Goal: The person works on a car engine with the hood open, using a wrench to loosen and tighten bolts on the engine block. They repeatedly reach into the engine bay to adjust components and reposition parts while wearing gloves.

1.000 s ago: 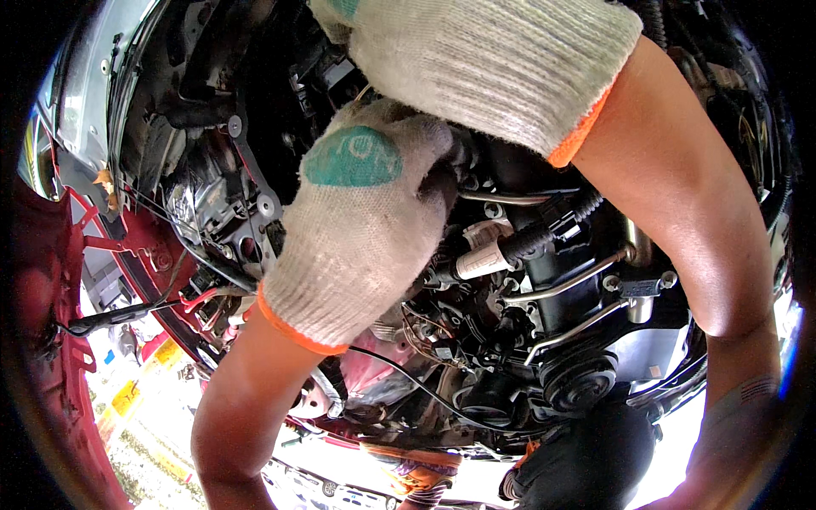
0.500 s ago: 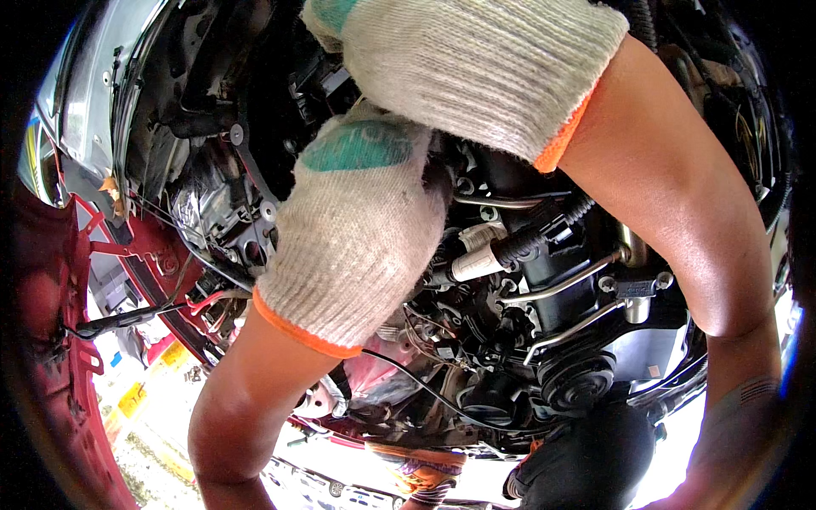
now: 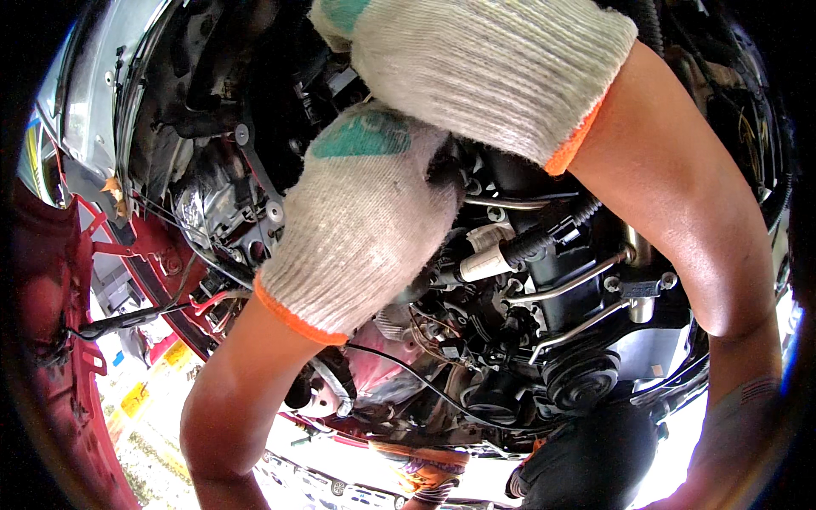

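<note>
The head view looks out from the left one of two wide fisheye cameras worn side by side on the person's head, facing down at close range into an engine bay (image 3: pixel 557 321), upright and unmirrored, so its left is the person's own left. The left hand (image 3: pixel 361 204) sits near the middle and the right hand (image 3: pixel 480 76) nearer the lens, cut by the upper edge, while the broad lens takes in a red body panel (image 3: pixel 51 289) at far left and bends straight edges toward its dark round rim.
</note>
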`<action>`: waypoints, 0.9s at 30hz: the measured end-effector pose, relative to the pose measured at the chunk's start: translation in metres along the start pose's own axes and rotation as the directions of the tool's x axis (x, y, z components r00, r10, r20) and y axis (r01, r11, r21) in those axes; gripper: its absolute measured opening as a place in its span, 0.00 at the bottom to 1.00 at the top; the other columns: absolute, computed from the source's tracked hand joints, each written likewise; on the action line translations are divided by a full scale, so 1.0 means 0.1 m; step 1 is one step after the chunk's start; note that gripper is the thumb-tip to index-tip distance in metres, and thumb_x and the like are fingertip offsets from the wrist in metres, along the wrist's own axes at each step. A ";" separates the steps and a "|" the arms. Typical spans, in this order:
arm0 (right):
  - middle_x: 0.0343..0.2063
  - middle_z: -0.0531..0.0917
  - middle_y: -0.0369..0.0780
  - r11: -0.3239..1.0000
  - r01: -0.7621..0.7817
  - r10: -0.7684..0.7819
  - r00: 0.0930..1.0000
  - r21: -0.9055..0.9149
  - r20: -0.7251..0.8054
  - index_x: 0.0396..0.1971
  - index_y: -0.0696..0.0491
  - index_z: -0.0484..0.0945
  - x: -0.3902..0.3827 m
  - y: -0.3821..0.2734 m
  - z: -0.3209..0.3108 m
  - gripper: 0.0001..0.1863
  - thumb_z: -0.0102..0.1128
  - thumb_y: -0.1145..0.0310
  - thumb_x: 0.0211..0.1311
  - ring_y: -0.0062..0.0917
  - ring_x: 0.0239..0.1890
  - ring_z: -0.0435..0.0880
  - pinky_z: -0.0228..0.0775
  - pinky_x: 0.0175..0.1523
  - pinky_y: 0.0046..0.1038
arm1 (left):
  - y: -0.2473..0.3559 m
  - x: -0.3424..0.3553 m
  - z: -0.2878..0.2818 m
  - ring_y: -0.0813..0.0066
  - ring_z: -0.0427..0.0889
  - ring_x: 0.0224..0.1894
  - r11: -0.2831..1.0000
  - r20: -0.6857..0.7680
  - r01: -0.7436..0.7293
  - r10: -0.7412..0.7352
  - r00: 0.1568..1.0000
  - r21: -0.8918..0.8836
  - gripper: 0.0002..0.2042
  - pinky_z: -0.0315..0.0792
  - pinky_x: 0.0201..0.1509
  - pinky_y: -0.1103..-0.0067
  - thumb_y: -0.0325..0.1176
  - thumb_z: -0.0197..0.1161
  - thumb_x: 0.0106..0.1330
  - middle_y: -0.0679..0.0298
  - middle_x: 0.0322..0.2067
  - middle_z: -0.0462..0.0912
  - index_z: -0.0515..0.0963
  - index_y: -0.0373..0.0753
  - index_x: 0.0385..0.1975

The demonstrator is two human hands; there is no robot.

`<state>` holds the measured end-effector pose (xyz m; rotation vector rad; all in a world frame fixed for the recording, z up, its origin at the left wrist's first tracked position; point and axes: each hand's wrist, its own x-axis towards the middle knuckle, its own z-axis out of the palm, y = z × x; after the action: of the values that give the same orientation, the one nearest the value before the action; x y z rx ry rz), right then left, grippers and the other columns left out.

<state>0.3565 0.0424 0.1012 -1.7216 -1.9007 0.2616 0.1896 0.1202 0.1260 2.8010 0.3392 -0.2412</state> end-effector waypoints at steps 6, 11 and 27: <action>0.53 0.83 0.41 1.000 0.011 -0.011 1.000 0.015 -0.006 0.58 0.53 0.79 0.01 -0.01 0.01 0.21 0.64 0.66 0.67 0.27 0.54 0.83 0.77 0.57 0.27 | -0.05 -0.05 0.09 0.45 0.84 0.43 0.996 -0.132 -0.069 0.075 0.988 0.054 0.13 0.78 0.47 0.57 0.37 0.69 0.59 0.49 0.38 0.85 0.83 0.39 0.41; 0.53 0.83 0.41 1.000 0.012 -0.012 1.000 0.024 -0.006 0.58 0.52 0.79 0.04 -0.02 0.00 0.21 0.64 0.66 0.67 0.27 0.54 0.83 0.77 0.57 0.27 | 0.02 -0.07 0.05 0.46 0.84 0.43 0.996 -0.093 -0.015 0.023 0.995 0.085 0.14 0.78 0.48 0.56 0.38 0.69 0.58 0.49 0.37 0.85 0.83 0.39 0.40; 0.53 0.83 0.41 0.998 0.020 -0.020 1.000 0.052 0.005 0.58 0.52 0.80 0.04 -0.03 -0.02 0.21 0.64 0.66 0.67 0.26 0.54 0.83 0.78 0.57 0.27 | -0.08 0.01 0.08 0.55 0.87 0.39 0.945 0.150 -0.172 0.134 0.980 0.279 0.11 0.80 0.48 0.62 0.40 0.66 0.62 0.55 0.34 0.86 0.87 0.39 0.33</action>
<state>0.3551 0.0449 0.1057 -1.6684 -1.8977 0.3055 0.1875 0.1248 0.1162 3.0605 0.0564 -0.4682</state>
